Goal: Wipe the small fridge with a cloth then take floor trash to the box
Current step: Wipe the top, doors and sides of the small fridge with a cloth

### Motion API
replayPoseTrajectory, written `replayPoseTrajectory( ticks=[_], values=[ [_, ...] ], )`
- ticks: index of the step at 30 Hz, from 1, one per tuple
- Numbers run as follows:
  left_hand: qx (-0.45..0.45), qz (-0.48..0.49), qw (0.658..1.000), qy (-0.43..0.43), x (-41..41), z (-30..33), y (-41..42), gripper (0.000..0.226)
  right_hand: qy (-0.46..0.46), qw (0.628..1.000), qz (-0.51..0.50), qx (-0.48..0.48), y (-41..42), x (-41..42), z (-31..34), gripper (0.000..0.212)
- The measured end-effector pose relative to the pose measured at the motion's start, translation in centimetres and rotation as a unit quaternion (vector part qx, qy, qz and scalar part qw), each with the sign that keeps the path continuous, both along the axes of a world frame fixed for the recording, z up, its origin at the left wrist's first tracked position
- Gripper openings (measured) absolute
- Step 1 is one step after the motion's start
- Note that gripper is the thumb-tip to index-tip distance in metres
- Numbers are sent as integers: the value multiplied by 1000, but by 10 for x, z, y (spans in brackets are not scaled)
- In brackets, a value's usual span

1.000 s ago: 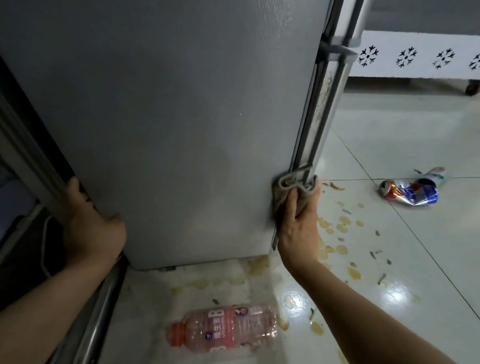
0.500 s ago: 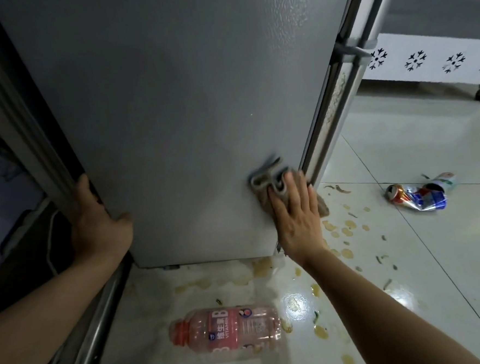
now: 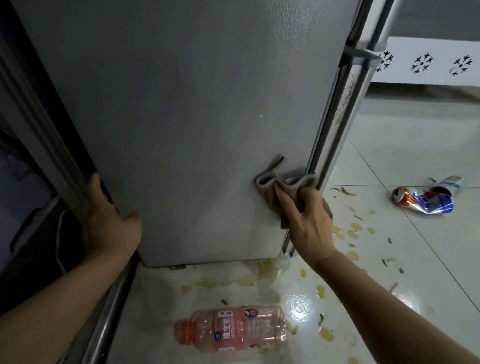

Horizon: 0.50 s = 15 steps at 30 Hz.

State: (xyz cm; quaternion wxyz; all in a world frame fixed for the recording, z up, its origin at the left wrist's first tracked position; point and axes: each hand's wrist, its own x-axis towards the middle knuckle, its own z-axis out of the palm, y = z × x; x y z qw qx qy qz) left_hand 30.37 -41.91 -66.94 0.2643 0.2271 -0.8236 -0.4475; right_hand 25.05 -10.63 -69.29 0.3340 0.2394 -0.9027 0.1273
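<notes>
At the centre of the frame stands the grey side panel of the small fridge (image 3: 186, 114), filling most of the upper half. Toward the lower right corner of that panel, the right hand (image 3: 310, 222) presses a bunched brownish cloth (image 3: 286, 185) against the metal, its grip closed around the fabric with the fingers curled over it beside the fridge's front edge. At left of centre, the left hand (image 3: 108, 222) clasps the rear edge of the fridge, thumb on the grey panel and fingers wrapped out of sight behind the corner. Below the fridge, on the glossy white tiled floor (image 3: 408, 255), a pink drink bottle (image 3: 232, 328) lies on its side with its cap toward the left. At the right of the frame a crushed can (image 3: 423, 201) lies touching a small pale container (image 3: 450, 185). Yellowish spill spots (image 3: 353, 228) dot the tiles between the fridge and the can.
</notes>
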Motion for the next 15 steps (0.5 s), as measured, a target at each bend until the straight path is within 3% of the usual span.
replayPoseTrajectory(
  ticks=[3,5,6,8,11,15],
  values=[
    [-5,-3,1000,-8,2,3,1,86,51,997,-51,-34,-7,-8,14,29],
    [-10,-3,1000,-9,2,3,2,86,97,990,-54,-84,-14,-17,42,16],
    [-12,0,1000,-7,2,3,2,86,104,983,-35,-148,-19,-20,54,22],
    [-7,7,1000,0,0,2,2,87,169,973,-13,-158,-21,-28,58,48],
    [-2,18,1000,2,-2,2,4,87,165,984,12,-60,-15,-23,28,61],
    [-1,15,1000,4,-3,0,3,87,60,988,78,120,1,-7,-15,55]
  ],
)
